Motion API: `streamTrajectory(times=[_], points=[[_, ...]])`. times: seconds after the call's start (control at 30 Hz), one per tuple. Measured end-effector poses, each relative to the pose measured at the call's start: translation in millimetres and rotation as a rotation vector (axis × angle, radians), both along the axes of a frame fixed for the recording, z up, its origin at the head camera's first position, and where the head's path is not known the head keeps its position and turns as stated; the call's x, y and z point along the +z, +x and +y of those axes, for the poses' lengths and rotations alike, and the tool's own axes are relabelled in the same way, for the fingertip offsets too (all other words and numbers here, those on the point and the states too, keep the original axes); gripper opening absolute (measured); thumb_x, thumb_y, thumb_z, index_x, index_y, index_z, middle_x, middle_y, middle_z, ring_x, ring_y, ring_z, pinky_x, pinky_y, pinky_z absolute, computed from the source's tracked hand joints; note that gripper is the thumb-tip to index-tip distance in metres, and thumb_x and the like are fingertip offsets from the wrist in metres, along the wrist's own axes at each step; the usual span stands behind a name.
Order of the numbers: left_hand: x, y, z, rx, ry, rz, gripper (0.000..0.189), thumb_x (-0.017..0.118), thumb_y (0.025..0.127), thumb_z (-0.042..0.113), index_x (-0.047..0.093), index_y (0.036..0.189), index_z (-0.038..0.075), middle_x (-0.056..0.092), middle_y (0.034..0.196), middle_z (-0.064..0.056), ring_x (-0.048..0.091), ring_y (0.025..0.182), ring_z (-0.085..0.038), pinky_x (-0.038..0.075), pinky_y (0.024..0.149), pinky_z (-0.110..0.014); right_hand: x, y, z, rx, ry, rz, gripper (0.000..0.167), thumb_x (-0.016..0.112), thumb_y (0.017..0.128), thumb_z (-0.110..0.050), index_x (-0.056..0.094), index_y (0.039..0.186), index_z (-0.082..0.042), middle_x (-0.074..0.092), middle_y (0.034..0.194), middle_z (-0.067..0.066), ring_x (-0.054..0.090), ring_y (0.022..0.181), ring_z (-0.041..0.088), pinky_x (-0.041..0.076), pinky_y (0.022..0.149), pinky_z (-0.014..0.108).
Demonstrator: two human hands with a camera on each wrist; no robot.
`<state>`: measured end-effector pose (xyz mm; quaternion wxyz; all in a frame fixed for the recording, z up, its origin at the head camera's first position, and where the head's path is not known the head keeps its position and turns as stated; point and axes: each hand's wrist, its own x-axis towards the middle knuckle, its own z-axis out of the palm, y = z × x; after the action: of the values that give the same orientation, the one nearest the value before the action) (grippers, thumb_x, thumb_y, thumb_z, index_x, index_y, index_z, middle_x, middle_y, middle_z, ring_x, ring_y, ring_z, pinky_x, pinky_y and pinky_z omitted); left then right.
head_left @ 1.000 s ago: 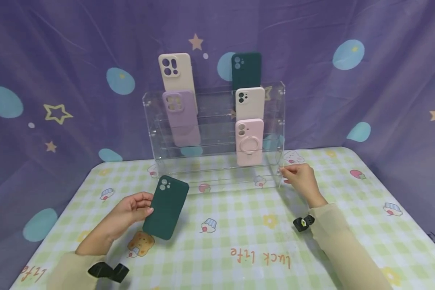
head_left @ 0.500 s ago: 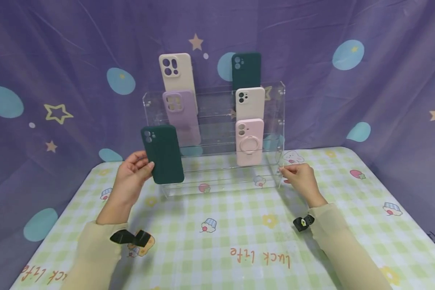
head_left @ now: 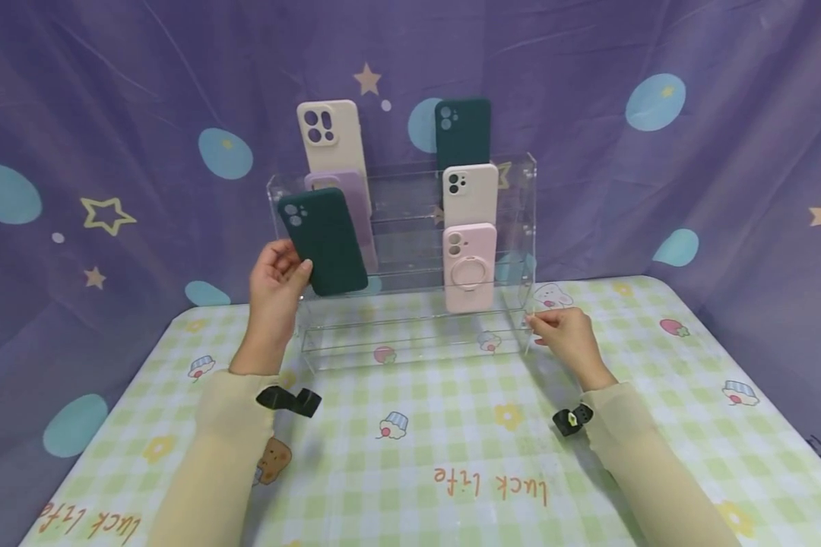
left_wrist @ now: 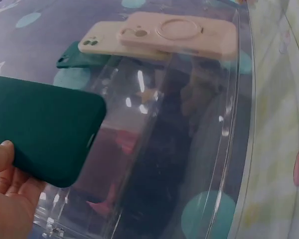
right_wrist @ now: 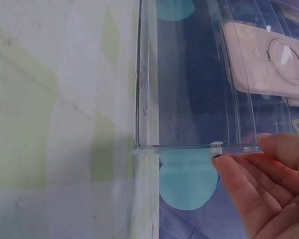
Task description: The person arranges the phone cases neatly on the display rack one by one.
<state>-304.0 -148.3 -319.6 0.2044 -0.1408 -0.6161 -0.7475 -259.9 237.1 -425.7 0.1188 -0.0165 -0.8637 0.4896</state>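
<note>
My left hand (head_left: 277,289) pinches a dark green phone case (head_left: 324,241) by its left edge, thumb on the back face. In the head view the case is raised in front of the left part of a clear acrylic display stand (head_left: 410,342), tilted a little and overlapping a lilac phone case (head_left: 359,201). A cream phone case (head_left: 335,152) stands behind the lilac one. At the stand's lower right corner, my right hand (head_left: 568,338) pinches the side panel; the right wrist view shows thumb and fingertips on either side of the panel's edge (right_wrist: 239,148).
On the stand's right side, another green case (head_left: 464,135), a white case (head_left: 470,194) and a pink case (head_left: 470,266) with a ring stand in tiers. A checked cloth (head_left: 451,433) covers the table. Behind hangs a purple curtain (head_left: 575,190).
My left hand has lifted the green phone case from over the table up to the stand's left side, most recently upward and slightly right. My right hand has stayed at the side panel.
</note>
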Motion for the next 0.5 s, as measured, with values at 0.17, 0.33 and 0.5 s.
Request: streamTrajectory(times=[0.17, 0.33, 0.5], points=[[-5.0, -11.3, 7.7, 0.048, -0.090, 0.065, 0.036, 0.053, 0.085, -0.020, 0.054, 0.096, 0.015, 0.058, 0.087, 0.007, 0.054, 0.084, -0.008, 0.046, 0.073, -0.016, 0.6, 0.3, 1, 0.003, 0.001, 0.007, 0.025, 0.061, 0.092, -0.014, 0.070, 0.101, 0.008, 0.068, 0.099, 0.024, 0.069, 0.080, 0.032, 0.056, 0.062, 0.023], [-15.3, -20.9, 10.9, 0.056, -0.172, 0.042, 0.034, 0.054, 0.086, -0.018, 0.051, 0.098, 0.014, 0.053, 0.089, 0.007, 0.051, 0.088, -0.008, 0.044, 0.079, -0.018, 0.3, 0.1, 2, 0.004, 0.006, 0.008, 0.025, 0.061, 0.092, -0.014, 0.069, 0.102, 0.008, 0.068, 0.099, 0.024, 0.069, 0.079, 0.032, 0.056, 0.061, 0.023], [-25.1, -27.8, 10.3, 0.085, -0.185, -0.016, 0.028, 0.055, 0.086, -0.016, 0.052, 0.100, 0.007, 0.054, 0.088, 0.008, 0.052, 0.087, -0.007, 0.044, 0.080, -0.017, -0.4, 0.1, 1, 0.005, 0.010, 0.008, 0.025, 0.061, 0.092, -0.014, 0.070, 0.102, 0.008, 0.069, 0.098, 0.023, 0.069, 0.079, 0.031, 0.056, 0.061, 0.024]])
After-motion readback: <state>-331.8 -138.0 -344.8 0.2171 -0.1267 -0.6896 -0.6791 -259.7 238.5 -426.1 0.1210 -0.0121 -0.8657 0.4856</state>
